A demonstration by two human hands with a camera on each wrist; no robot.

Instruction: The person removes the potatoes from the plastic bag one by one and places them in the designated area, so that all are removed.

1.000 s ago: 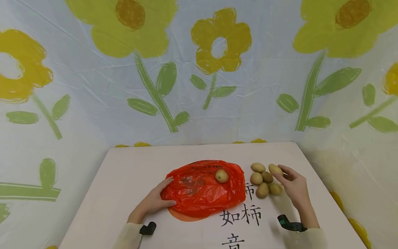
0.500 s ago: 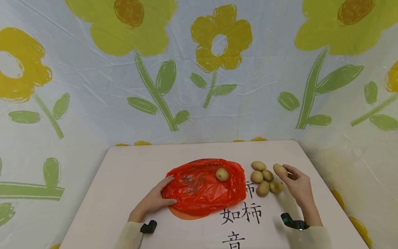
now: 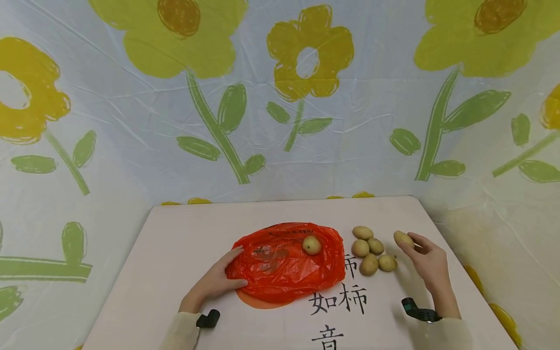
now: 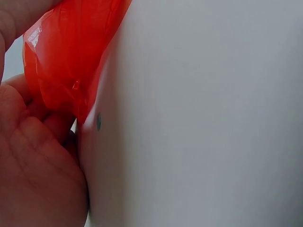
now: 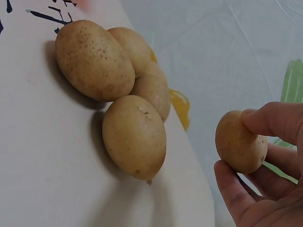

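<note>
My right hand [image 3: 430,265] pinches a small potato [image 3: 403,239] between thumb and fingers, to the right of a group of several potatoes [image 3: 369,264]. The right wrist view shows the held potato [image 5: 240,142] apart from the others, with the thumb across its upper side. A red plastic bag [image 3: 280,277] lies spread on the table, and one potato [image 3: 312,245] sits on or in its right part. My left hand [image 3: 214,282] holds the bag's left end, thumb toward the front. Up close in the left wrist view, the fingers curl against the bag [image 4: 66,56].
The white table [image 3: 175,233] carries black printed characters [image 3: 339,300] and an orange printed shape [image 3: 264,302] partly under the bag. A flower-patterned cloth [image 3: 350,160] surrounds the table at the back and sides.
The right hand has drawn its potato rightward, away from the group, widening the gap. The left hand, the bag and the other potatoes have stayed in place.
</note>
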